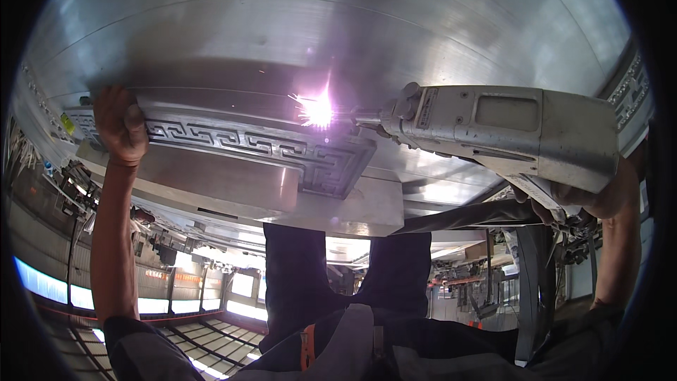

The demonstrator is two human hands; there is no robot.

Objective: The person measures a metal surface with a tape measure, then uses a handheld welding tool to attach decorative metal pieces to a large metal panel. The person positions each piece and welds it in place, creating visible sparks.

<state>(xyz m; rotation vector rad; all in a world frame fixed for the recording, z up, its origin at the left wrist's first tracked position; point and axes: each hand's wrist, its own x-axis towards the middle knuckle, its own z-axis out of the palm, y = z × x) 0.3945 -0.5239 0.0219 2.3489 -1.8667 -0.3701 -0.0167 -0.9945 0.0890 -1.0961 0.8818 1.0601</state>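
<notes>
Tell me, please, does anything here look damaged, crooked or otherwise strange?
Nothing looks damaged or askew. The patterned metal strip lies flat on the sheet metal panel, pressed by the left hand. The right hand holds the welding gun; the bright flare at its tip hides the joint.

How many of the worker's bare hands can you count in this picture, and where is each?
2. The left hand presses on the patterned metal strip at the left; the right hand grips the welding gun at the right, partly hidden behind it.
</notes>
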